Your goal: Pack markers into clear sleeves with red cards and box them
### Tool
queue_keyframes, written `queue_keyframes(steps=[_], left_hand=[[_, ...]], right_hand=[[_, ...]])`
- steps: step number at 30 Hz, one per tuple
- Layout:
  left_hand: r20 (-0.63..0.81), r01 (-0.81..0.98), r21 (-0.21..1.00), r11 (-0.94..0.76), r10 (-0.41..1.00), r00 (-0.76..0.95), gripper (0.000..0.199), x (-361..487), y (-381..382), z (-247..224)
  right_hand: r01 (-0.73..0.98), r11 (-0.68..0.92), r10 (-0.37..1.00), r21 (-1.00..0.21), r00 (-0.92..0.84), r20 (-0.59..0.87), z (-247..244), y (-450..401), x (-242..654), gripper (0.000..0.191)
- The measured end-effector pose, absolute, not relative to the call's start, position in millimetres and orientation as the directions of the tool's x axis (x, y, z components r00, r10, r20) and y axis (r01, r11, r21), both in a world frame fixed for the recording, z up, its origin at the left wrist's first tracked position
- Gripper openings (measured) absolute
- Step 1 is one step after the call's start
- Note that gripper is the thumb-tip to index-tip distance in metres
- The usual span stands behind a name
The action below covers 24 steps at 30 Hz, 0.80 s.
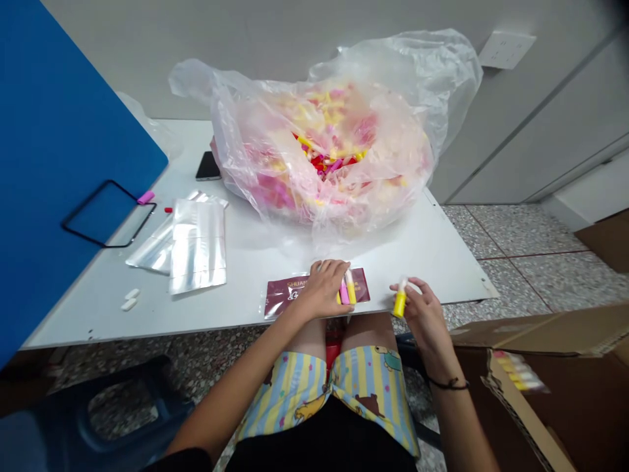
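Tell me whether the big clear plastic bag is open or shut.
Open: the clear plastic bag gapes at the top, showing pink, yellow and red pieces inside.

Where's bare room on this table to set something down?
The white table is bare between the foil pouches and the maroon packet, and again right of that packet, in front of the plastic bag. It's crowded at the back around the bag and at the packet under the left hand.

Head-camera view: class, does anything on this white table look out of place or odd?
Two small white pieces lie loose near the table's left edge, far from the heaped plastic bag, so they look stray.
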<state>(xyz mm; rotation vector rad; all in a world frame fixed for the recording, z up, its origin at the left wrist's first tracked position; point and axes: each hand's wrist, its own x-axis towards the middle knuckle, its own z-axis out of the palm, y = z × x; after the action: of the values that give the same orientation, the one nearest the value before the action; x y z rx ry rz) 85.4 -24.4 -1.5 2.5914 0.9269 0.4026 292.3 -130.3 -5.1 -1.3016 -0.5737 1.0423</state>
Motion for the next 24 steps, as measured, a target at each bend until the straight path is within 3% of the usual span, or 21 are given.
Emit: queue_keyframes(steps=[3,7,13,19,24], left_hand=[[0.16,0.567,0.423,-0.707,0.674,0.721,0.094,90,-30,-1],[0.176,0.549,0.452,-0.703,0.674,0.717,0.083,93,-33,-2],[0.217,0.511,0.492,-0.705,0.667,0.713,0.084,89,-30,-6],[0.23,0.51,0.496,-0.703,0.673,0.704,0.082,90,-32,-8],[0.236,0.538,0.467,-0.702,0.685,0.689,0.086,90,-35,-9]], right_hand=[[-0.169,0.0,0.864,-0.986,0.497,-0.086,-11,-106,286,0.053],[0.125,0.051,0.853,-0.991,0.51,0.109,-23,-85,284,0.04],[0.163,0.142,0.801,-0.976,0.561,0.21,-20,-82,280,0.039],[0.298,0.053,0.948,-0.953,0.286,0.142,-19,-86,264,0.035],[0.459,0.022,0.93,-0.888,0.316,0.186,-20,-84,258,0.039]])
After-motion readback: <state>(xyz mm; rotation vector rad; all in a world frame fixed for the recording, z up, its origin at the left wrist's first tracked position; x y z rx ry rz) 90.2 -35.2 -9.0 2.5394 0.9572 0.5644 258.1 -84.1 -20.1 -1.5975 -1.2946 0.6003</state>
